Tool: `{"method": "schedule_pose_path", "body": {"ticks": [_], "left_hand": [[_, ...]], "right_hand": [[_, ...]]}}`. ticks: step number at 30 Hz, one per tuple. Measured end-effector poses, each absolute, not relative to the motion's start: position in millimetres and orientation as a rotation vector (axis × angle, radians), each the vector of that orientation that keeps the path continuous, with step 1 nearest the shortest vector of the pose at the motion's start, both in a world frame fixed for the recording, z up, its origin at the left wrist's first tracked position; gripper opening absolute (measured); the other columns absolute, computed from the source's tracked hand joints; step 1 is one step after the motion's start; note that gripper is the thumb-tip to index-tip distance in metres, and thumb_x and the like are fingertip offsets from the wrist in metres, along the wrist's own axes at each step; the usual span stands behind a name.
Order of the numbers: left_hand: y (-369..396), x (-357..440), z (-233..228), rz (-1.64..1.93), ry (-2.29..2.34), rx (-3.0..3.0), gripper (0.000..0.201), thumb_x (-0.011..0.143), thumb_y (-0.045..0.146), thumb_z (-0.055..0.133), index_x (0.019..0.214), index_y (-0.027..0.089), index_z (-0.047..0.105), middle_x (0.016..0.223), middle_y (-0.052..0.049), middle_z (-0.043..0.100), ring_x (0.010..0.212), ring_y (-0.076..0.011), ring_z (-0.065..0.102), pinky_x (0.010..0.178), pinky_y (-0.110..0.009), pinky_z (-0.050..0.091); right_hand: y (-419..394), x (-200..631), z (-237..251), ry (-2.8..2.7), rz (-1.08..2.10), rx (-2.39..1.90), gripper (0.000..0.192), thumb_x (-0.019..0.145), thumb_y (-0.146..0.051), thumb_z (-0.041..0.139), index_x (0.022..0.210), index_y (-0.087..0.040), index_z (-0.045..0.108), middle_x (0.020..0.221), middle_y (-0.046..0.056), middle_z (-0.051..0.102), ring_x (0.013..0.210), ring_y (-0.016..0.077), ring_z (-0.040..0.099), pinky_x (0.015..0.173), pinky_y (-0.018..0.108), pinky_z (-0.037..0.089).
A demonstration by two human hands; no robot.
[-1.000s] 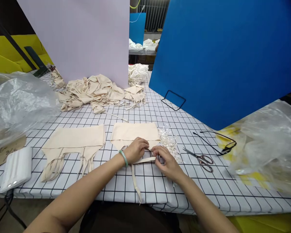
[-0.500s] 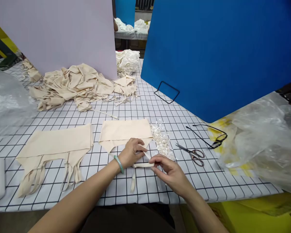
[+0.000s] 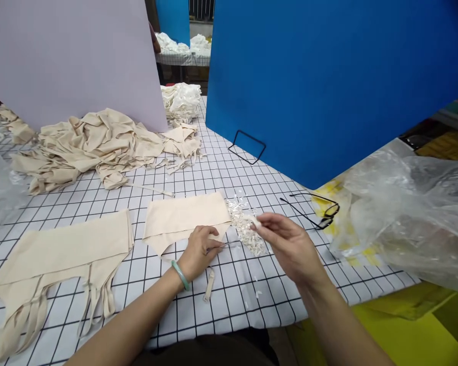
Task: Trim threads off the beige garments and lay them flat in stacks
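Note:
A folded cream garment (image 3: 187, 216) lies flat in the middle of the table. My left hand (image 3: 202, 251) rests at its lower right edge, fingers closed on something thin whose kind is unclear. To the right, my right hand (image 3: 290, 241) is raised over a pile of small white scraps (image 3: 252, 239), pinching the end of a cream fabric strap (image 3: 253, 220). Below my left hand lies a short cream strap piece (image 3: 209, 284). The scissors seen earlier are hidden, probably behind my right hand.
Stacked cream garments with straps (image 3: 61, 251) lie at the left, and a heap of cream fabric (image 3: 99, 145) behind. Black eyeglasses (image 3: 324, 219) and clear plastic bags (image 3: 404, 213) are at the right. A blue board (image 3: 309, 86) and a pale lilac board (image 3: 80, 61) stand behind.
My right hand has moved up and away from my left hand, carrying the strap end over the scraps. My left hand stays by the garment's lower edge. The view has shifted rightward.

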State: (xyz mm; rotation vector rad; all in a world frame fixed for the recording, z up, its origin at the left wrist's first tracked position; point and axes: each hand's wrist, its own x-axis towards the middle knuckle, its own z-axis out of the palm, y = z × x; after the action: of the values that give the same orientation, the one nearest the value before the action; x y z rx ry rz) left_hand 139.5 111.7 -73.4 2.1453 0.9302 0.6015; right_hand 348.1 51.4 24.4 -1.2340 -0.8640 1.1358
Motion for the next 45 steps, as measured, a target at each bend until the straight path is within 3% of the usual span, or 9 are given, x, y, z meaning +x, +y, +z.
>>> {"method": "schedule_pose_path", "body": {"ticks": [5, 8, 12, 17, 27, 34, 38, 41, 45], "left_hand": [[107.4, 141.3, -71.5, 0.591, 0.955, 2.097, 0.014, 0.086, 0.015, 0.067, 0.081, 0.023, 0.078, 0.113, -0.007, 0.064, 0.111, -0.0268, 0.053, 0.098, -0.049, 0.046], [108.2, 142.8, -55.5, 0.692, 0.963, 1.901, 0.014, 0.085, 0.015, 0.065, 0.088, 0.022, 0.077, 0.112, -0.008, 0.065, 0.112, -0.0272, 0.053, 0.101, -0.049, 0.043], [121.8, 140.2, -12.6, 0.805, 0.878, 1.147, 0.025, 0.092, 0.034, 0.058, 0.106, 0.017, 0.071, 0.102, -0.01, 0.066, 0.088, -0.0189, 0.06, 0.079, -0.035, 0.05], [137.9, 130.6, 12.0, 0.763, 0.726, 0.684, 0.026, 0.077, 0.034, 0.077, 0.085, 0.011, 0.067, 0.08, -0.004, 0.063, 0.066, -0.0087, 0.055, 0.063, -0.023, 0.044], [125.3, 127.7, -4.2, 0.729, 0.821, 0.937, 0.026, 0.078, 0.035, 0.074, 0.086, 0.014, 0.062, 0.063, 0.001, 0.061, 0.056, -0.0092, 0.056, 0.054, -0.022, 0.049], [112.0, 127.3, -7.1, 0.709, 0.899, 1.035, 0.025, 0.079, 0.036, 0.072, 0.079, 0.013, 0.062, 0.063, 0.0, 0.062, 0.058, -0.0109, 0.06, 0.058, -0.023, 0.053], [97.4, 127.8, -15.1, 0.582, 0.92, 1.055, 0.027, 0.085, 0.039, 0.062, 0.076, 0.013, 0.061, 0.065, -0.001, 0.061, 0.06, -0.0126, 0.061, 0.06, -0.026, 0.054], [102.3, 127.3, -21.5, 0.541, 0.953, 1.181, 0.023, 0.09, 0.036, 0.055, 0.082, 0.014, 0.061, 0.073, -0.004, 0.064, 0.067, -0.0154, 0.062, 0.066, -0.031, 0.055], [134.0, 125.7, -33.5, 0.623, 1.065, 1.89, 0.016, 0.084, 0.013, 0.056, 0.098, 0.016, 0.063, 0.097, -0.009, 0.065, 0.092, -0.0239, 0.059, 0.086, -0.043, 0.051]], "right_hand": [[106.5, 327.1, 22.9, -0.614, 1.216, -1.065, 0.035, 0.062, -0.027, 0.09, 0.092, -0.024, 0.074, 0.082, -0.001, 0.07, 0.08, 0.0133, 0.068, 0.084, 0.029, 0.057], [117.1, 313.7, 26.7, -0.616, 1.241, -1.026, 0.034, 0.063, -0.028, 0.088, 0.093, -0.022, 0.073, 0.082, -0.001, 0.069, 0.071, 0.0111, 0.065, 0.069, 0.024, 0.056], [102.6, 298.4, 22.9, -0.78, 1.309, -1.106, 0.031, 0.071, -0.035, 0.083, 0.096, -0.021, 0.071, 0.077, 0.0, 0.068, 0.061, 0.0107, 0.06, 0.055, 0.023, 0.051], [74.8, 285.0, 4.7, -0.835, 1.382, -1.256, 0.031, 0.077, -0.039, 0.079, 0.098, -0.019, 0.066, 0.074, 0.0, 0.067, 0.062, 0.0116, 0.062, 0.061, 0.025, 0.052], [62.8, 278.6, 13.8, -0.951, 1.534, -1.389, 0.032, 0.076, -0.044, 0.077, 0.088, -0.019, 0.06, 0.077, 0.0, 0.061, 0.067, 0.0126, 0.059, 0.057, 0.024, 0.049], [50.9, 274.2, -1.3, -0.962, 1.42, -1.428, 0.036, 0.081, -0.049, 0.072, 0.099, -0.022, 0.058, 0.088, 0.001, 0.063, 0.084, 0.017, 0.063, 0.078, 0.032, 0.054], [43.7, 266.0, -17.2, -0.86, 1.456, -1.444, 0.04, 0.082, -0.057, 0.067, 0.088, -0.018, 0.063, 0.073, 0.002, 0.066, 0.066, 0.0156, 0.062, 0.064, 0.03, 0.053], [48.3, 267.5, -27.7, -0.796, 1.354, -1.507, 0.042, 0.075, -0.057, 0.074, 0.085, -0.017, 0.067, 0.068, 0.002, 0.066, 0.061, 0.0149, 0.06, 0.059, 0.028, 0.052], [70.3, 278.0, -37.7, -0.722, 1.262, -1.582, 0.044, 0.065, -0.057, 0.081, 0.078, -0.017, 0.066, 0.06, -0.001, 0.062, 0.057, 0.0133, 0.059, 0.057, 0.027, 0.053]]}}
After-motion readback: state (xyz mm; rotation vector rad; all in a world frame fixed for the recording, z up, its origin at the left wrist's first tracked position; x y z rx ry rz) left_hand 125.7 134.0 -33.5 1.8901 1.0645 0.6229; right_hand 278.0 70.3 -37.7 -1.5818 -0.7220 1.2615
